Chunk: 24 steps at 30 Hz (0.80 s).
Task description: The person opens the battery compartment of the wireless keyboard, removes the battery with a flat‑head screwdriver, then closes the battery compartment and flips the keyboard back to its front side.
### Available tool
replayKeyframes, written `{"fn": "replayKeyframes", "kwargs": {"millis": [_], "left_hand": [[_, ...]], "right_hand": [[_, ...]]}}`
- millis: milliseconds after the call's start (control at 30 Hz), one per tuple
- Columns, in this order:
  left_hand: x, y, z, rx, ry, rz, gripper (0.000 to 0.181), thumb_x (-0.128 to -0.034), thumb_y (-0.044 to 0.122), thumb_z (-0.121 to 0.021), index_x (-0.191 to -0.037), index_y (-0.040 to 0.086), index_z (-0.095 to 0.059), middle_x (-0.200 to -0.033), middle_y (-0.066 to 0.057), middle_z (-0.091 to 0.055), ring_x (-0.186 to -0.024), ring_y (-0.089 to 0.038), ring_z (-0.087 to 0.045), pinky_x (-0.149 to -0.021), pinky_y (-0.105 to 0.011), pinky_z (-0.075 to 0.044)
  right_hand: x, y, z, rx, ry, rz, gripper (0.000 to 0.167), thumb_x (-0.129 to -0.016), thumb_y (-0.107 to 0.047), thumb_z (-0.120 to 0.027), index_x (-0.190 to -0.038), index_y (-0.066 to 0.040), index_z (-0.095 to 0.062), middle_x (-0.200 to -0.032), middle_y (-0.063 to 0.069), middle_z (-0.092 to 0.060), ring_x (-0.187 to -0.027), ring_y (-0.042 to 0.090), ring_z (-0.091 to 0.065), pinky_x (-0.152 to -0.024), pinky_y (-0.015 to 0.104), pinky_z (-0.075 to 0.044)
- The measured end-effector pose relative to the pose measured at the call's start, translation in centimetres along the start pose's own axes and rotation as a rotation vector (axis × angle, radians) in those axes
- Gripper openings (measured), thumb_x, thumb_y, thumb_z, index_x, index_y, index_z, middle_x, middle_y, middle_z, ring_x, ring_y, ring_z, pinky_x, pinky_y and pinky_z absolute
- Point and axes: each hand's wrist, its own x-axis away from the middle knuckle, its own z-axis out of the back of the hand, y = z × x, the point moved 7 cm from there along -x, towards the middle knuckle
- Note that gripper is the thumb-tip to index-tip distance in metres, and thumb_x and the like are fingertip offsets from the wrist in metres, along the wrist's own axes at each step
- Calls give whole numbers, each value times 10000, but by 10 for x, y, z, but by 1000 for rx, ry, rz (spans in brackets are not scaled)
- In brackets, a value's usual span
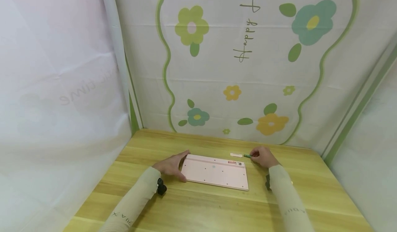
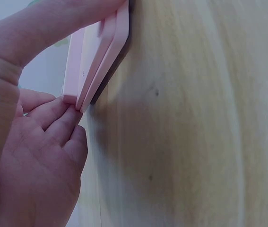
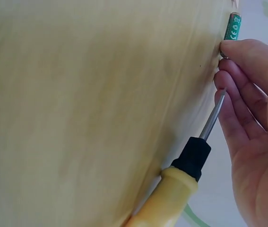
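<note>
A pink keyboard point(image 1: 214, 177) lies underside up on the table, small screws dotting its back. My left hand point(image 1: 170, 165) grips its left end, thumb at the near corner and fingers at the far one. In the left wrist view the keyboard's edge point(image 2: 106, 56) sits between that thumb and the fingers. A small battery slot point(image 1: 234, 163) shows near the far right corner, with red and dark parts inside. My right hand point(image 1: 263, 157) pinches a green battery point(image 3: 232, 28) between thumb and forefinger, just beyond that corner. Left of the battery lies a small pale battery cover point(image 1: 236, 155).
A screwdriver point(image 3: 176, 184) with a yellow handle and black collar lies below the right hand; the right sleeve mostly hides it in the head view. Floral cloth point(image 1: 211, 70) hangs behind the wooden table point(image 1: 198, 208) and on both sides.
</note>
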Motion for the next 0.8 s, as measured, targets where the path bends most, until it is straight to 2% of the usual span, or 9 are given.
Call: {"fn": "replayKeyframes", "kwargs": {"millis": [100,300,400,567,800], "left_hand": [[0,0,-1,2,-3,1,1321,-730,327,-994,-1702,64,-139,-1758,-157,-229,-1625,-375,-236,-1291,-577,-278],[0,-1,0,1,-9,1,1333,-726,343,-995,-1704,72,-132,-1764,-133,-224,-1631,-364,-226,-1294,-581,-271],[1,-2,2,8,-8,-2,1325,-734,339,-992,-1704,68,-131,-1765,-132,-221,-1632,-366,-220,-1297,-584,-264],[1,-1,4,8,-10,-3,1315,-742,330,-987,-1703,63,-131,-1766,-136,-216,-1632,-363,-218,-1299,-579,-261],[0,-1,0,-10,-10,-6,1320,-733,352,-990,-1702,67,-140,-1763,-136,-226,-1627,-366,-237,-1293,-577,-277]], "right_hand": [[0,2,0,4,-10,-16,41,-909,-32,-779,-949,-25,-776,-906,68,-755,-832,146,-663,-759,305,-565],[-2,-3,6,22,-24,-28,149,-936,-72,-768,-1067,-3,-782,-1003,108,-770,-913,215,-699,-839,414,-607],[-6,-15,11,36,-37,-13,213,-955,-87,-755,-1138,22,-770,-1070,143,-764,-964,250,-700,-875,456,-606],[-12,-43,16,75,-48,29,245,-944,-76,-773,-1158,43,-763,-1119,165,-758,-1005,279,-700,-916,486,-602],[-17,-71,4,101,-78,111,234,-920,-6,-768,-1137,83,-754,-1102,210,-761,-1001,312,-713,-920,480,-613]]}}
